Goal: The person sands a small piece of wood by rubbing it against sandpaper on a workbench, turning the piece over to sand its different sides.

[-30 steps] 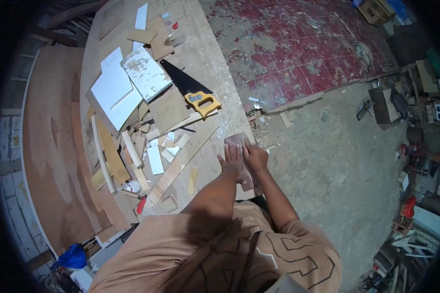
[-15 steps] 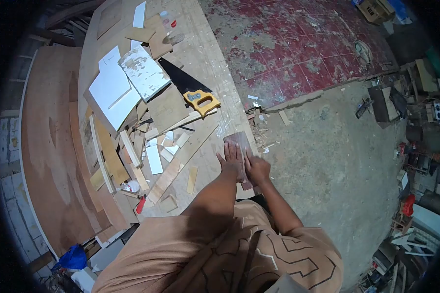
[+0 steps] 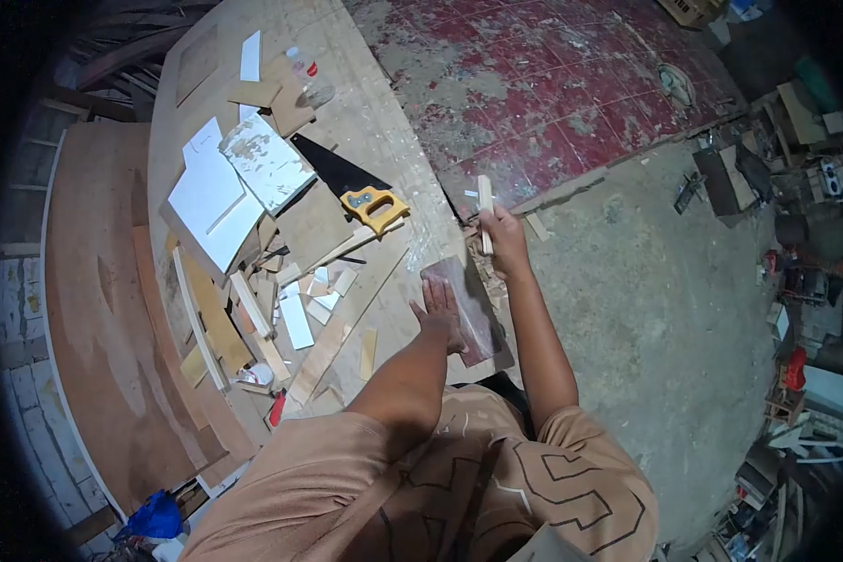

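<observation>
My left hand [image 3: 442, 314] lies flat with its fingers stretched out, pressing on a reddish-brown sheet that looks like sandpaper [image 3: 479, 335], at the workbench's near right edge. My right hand [image 3: 506, 242] is closed around a short, pale wooden strip [image 3: 485, 195], held up off the sheet and tilted nearly upright. A little to the left of the sheet is a small flat wood piece [image 3: 368, 354]. Beyond my hands lies a handsaw [image 3: 373, 205] with a yellow handle and dark blade.
Wood offcuts and white pieces [image 3: 296, 321] crowd the left of the workbench [image 3: 384, 112]. White boards [image 3: 217, 201] lie behind them. A red-handled tool [image 3: 277, 408] rests by the near edge. Concrete floor [image 3: 628, 281] runs along the right, with clutter beyond.
My right hand has risen from the sheet and moved forward, bringing the wooden strip into view. My left hand stays on the sheet. The whole view has shifted slightly.
</observation>
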Demonstrator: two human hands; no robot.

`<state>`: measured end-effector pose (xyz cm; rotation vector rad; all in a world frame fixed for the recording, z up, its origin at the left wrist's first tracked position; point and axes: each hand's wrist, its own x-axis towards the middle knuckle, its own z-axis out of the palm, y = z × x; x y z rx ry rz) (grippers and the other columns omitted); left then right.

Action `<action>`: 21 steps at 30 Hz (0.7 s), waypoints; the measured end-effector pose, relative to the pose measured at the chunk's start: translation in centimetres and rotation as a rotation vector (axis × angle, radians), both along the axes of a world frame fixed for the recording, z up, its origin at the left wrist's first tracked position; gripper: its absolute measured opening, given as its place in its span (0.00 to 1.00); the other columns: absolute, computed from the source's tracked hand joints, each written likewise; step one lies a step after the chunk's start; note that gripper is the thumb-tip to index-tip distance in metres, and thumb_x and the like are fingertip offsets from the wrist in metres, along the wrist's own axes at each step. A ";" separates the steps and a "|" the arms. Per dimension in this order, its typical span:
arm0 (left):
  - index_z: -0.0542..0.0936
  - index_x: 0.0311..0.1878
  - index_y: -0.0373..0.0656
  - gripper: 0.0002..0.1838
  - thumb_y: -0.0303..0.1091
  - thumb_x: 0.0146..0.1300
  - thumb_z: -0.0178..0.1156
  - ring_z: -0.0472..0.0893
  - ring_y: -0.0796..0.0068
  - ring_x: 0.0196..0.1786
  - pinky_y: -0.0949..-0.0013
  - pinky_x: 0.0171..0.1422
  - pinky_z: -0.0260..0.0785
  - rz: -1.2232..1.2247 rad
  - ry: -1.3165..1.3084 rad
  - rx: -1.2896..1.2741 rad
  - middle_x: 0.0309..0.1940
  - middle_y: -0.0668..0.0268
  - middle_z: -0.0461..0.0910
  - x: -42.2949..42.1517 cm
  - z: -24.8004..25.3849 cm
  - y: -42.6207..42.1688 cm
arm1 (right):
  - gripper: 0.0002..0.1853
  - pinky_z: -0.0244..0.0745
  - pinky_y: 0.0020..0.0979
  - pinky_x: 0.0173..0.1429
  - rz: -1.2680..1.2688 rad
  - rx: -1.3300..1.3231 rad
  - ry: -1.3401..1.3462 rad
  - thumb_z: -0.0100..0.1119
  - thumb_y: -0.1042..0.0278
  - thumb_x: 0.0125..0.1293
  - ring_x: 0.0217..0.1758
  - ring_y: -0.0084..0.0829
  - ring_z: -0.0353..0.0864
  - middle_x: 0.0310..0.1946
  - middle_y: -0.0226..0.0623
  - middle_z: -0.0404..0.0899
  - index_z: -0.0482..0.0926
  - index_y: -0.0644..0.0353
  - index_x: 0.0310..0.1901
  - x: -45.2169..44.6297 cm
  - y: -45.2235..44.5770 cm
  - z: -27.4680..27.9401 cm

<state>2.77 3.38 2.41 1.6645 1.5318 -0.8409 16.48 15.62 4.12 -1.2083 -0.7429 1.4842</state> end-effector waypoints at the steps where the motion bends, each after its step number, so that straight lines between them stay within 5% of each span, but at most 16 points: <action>1: 0.23 0.76 0.33 0.81 0.59 0.41 0.78 0.19 0.38 0.79 0.22 0.73 0.28 -0.003 0.005 0.008 0.77 0.42 0.17 -0.1 -0.4 0.0 | 0.22 0.72 0.24 0.29 0.111 -0.046 0.150 0.57 0.67 0.70 0.24 0.23 0.77 0.32 0.30 0.80 0.74 0.64 0.63 0.4 -1.0 1.1; 3: 0.23 0.76 0.34 0.80 0.59 0.41 0.78 0.19 0.38 0.79 0.22 0.73 0.29 -0.010 0.010 0.015 0.78 0.42 0.17 -0.2 -0.5 0.0 | 0.26 0.70 0.22 0.20 0.222 -0.096 0.349 0.52 0.69 0.69 0.19 0.20 0.73 0.27 0.30 0.76 0.68 0.63 0.69 0.5 -2.5 2.5; 7: 0.23 0.76 0.35 0.80 0.59 0.43 0.77 0.16 0.39 0.78 0.22 0.73 0.28 -0.014 0.005 0.031 0.77 0.43 0.15 -0.1 0.1 -0.6 | 0.29 0.74 0.23 0.23 0.253 -0.063 0.524 0.40 0.59 0.71 0.21 0.24 0.77 0.32 0.38 0.79 0.66 0.65 0.69 0.9 -4.7 5.1; 16: 0.18 0.74 0.33 0.82 0.59 0.41 0.78 0.12 0.40 0.76 0.22 0.73 0.25 0.001 0.010 0.014 0.76 0.42 0.11 0.0 -0.2 -0.4 | 0.24 0.69 0.25 0.22 0.177 -0.022 0.496 0.38 0.60 0.75 0.20 0.24 0.73 0.29 0.35 0.77 0.70 0.67 0.64 2.2 -6.8 9.7; 21: 0.18 0.74 0.33 0.81 0.60 0.43 0.76 0.12 0.40 0.76 0.23 0.73 0.26 -0.005 0.009 0.035 0.75 0.43 0.11 0.2 0.9 -0.3 | 0.25 0.69 0.23 0.23 0.142 0.043 0.413 0.46 0.53 0.77 0.21 0.23 0.73 0.29 0.34 0.77 0.70 0.63 0.65 3.0 -8.0 10.8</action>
